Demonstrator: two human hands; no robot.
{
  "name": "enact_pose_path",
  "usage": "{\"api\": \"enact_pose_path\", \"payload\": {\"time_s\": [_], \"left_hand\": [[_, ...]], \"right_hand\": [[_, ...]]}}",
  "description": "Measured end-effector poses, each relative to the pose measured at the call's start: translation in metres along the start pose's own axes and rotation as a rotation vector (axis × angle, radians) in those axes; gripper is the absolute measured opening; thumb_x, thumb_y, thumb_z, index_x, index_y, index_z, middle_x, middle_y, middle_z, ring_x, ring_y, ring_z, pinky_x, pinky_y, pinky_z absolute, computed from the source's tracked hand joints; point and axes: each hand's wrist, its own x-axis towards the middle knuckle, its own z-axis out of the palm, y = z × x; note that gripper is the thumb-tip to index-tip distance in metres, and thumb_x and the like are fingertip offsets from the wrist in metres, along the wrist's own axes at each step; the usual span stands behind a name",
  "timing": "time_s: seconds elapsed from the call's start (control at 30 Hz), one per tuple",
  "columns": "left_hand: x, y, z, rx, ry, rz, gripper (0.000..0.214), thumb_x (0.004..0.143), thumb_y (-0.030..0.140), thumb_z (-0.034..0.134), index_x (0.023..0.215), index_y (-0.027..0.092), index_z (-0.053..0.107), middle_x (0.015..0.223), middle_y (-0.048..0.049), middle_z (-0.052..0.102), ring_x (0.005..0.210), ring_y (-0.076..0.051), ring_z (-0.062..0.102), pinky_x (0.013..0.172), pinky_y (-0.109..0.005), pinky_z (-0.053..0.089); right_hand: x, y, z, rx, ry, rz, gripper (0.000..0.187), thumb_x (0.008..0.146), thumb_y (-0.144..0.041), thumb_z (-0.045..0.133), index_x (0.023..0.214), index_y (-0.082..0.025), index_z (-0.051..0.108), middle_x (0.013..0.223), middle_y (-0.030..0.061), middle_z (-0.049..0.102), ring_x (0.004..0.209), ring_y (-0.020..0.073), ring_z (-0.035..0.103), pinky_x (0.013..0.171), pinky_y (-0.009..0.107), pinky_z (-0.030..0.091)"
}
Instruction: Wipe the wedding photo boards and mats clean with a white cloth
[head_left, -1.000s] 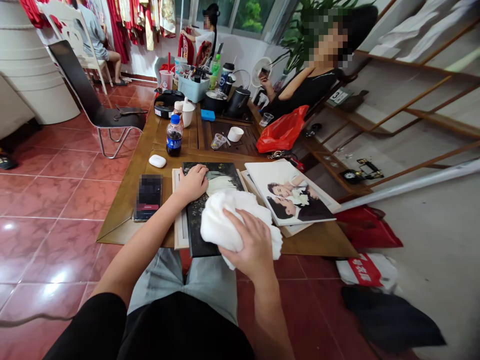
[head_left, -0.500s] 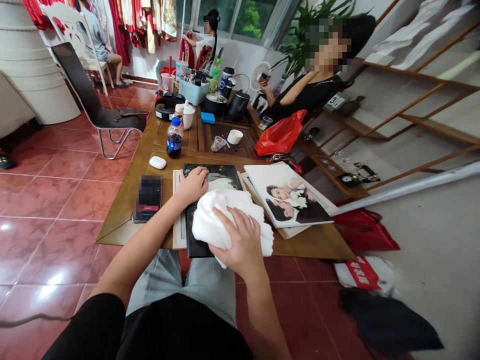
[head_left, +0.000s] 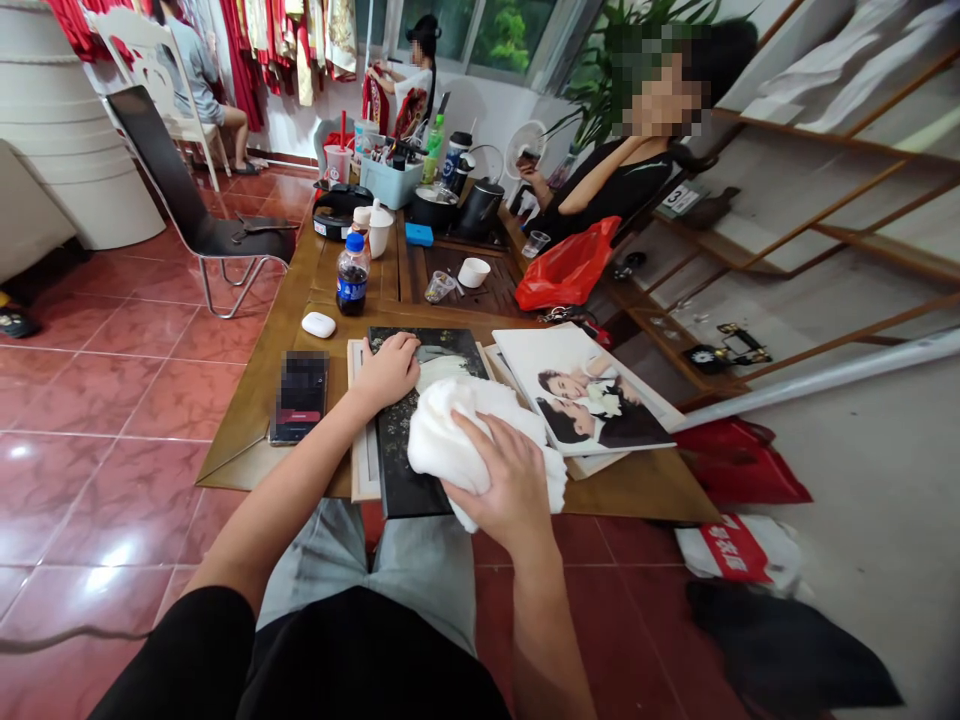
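Observation:
A dark photo panel (head_left: 401, 450) lies at the near edge of the table, on top of a pale frame (head_left: 364, 465). Flat on its upper left part rests my left hand (head_left: 390, 372), fingers stretched out and holding nothing. My right hand (head_left: 506, 470) grips a bunched white towel (head_left: 450, 425) against the panel's right side, and the towel hides much of the picture. To the right, a white-edged photo panel (head_left: 630, 410) showing a couple lies slanted on another pale board.
On the table (head_left: 240, 440) are a phone (head_left: 300, 400), a white earbud case (head_left: 319, 325), a cola bottle (head_left: 352, 275), a small white cup (head_left: 474, 272) and a red plastic bag (head_left: 570, 270). A person in black (head_left: 615, 185) sits at the far right side.
My right hand and the towel have slid to the right across the dark panel, baring more of its lower left. My left hand stays in place on the panel.

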Motion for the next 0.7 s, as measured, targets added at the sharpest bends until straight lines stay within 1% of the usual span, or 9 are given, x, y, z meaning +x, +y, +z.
{"api": "enact_pose_path", "payload": {"time_s": [0.07, 0.13, 0.23, 0.3, 0.4, 0.57, 0.7], "left_hand": [[-0.001, 0.001, -0.001, 0.000, 0.000, 0.002, 0.040, 0.101, 0.019, 0.040, 0.136, 0.023, 0.059, 0.150, -0.0107, 0.057, 0.143, -0.026, 0.049, 0.126, -0.067, 0.017], [-0.001, 0.001, -0.001, 0.004, -0.003, -0.002, 0.040, 0.101, 0.019, 0.040, 0.136, 0.023, 0.059, 0.150, -0.0108, 0.057, 0.143, -0.026, 0.049, 0.127, -0.067, 0.017], [-0.001, 0.001, 0.000, 0.004, -0.007, -0.008, 0.040, 0.101, 0.019, 0.039, 0.136, 0.024, 0.059, 0.151, -0.0110, 0.056, 0.143, -0.026, 0.048, 0.127, -0.065, 0.018], [0.000, -0.001, 0.001, -0.002, -0.010, -0.009, 0.040, 0.101, 0.019, 0.039, 0.135, 0.024, 0.059, 0.150, -0.0109, 0.056, 0.143, -0.026, 0.048, 0.127, -0.065, 0.018], [0.000, -0.003, 0.002, -0.006, -0.014, -0.012, 0.040, 0.101, 0.019, 0.039, 0.135, 0.023, 0.060, 0.149, -0.0110, 0.057, 0.142, -0.026, 0.049, 0.126, -0.067, 0.019], [0.001, -0.003, 0.000, -0.008, -0.031, -0.023, 0.040, 0.101, 0.018, 0.039, 0.135, 0.023, 0.060, 0.149, -0.0113, 0.057, 0.142, -0.027, 0.049, 0.125, -0.068, 0.021], [0.002, -0.004, -0.001, -0.020, -0.053, -0.027, 0.038, 0.102, 0.019, 0.038, 0.132, 0.023, 0.060, 0.149, -0.0111, 0.058, 0.142, -0.026, 0.050, 0.124, -0.069, 0.021]], "right_hand": [[-0.005, 0.005, 0.000, -0.020, 0.026, 0.028, 0.068, 0.087, -0.048, 0.063, 0.151, -0.031, 0.048, 0.141, 0.0128, 0.058, 0.131, 0.0384, 0.053, 0.108, 0.054, 0.037], [-0.008, 0.007, -0.001, -0.036, 0.025, 0.029, 0.068, 0.088, -0.048, 0.063, 0.152, -0.032, 0.047, 0.142, 0.0126, 0.057, 0.132, 0.0388, 0.052, 0.108, 0.054, 0.037], [-0.005, 0.009, -0.003, -0.045, -0.007, -0.006, 0.069, 0.088, -0.049, 0.064, 0.153, -0.032, 0.047, 0.143, 0.0125, 0.056, 0.132, 0.0384, 0.051, 0.109, 0.055, 0.036], [0.002, 0.012, -0.003, -0.039, -0.037, -0.033, 0.069, 0.088, -0.050, 0.064, 0.152, -0.032, 0.047, 0.143, 0.0124, 0.057, 0.132, 0.0377, 0.051, 0.109, 0.054, 0.037], [0.019, 0.022, -0.002, -0.023, -0.098, -0.049, 0.067, 0.090, -0.049, 0.063, 0.153, -0.033, 0.046, 0.144, 0.0122, 0.057, 0.134, 0.0360, 0.051, 0.110, 0.053, 0.038], [0.060, 0.041, 0.004, -0.006, -0.188, -0.058, 0.065, 0.094, -0.050, 0.060, 0.154, -0.031, 0.045, 0.147, 0.0121, 0.056, 0.138, 0.0339, 0.049, 0.111, 0.052, 0.039], [0.091, 0.054, 0.012, 0.024, -0.250, -0.053, 0.066, 0.094, -0.051, 0.060, 0.154, -0.030, 0.044, 0.149, 0.0115, 0.055, 0.139, 0.0352, 0.048, 0.112, 0.054, 0.039]]}}
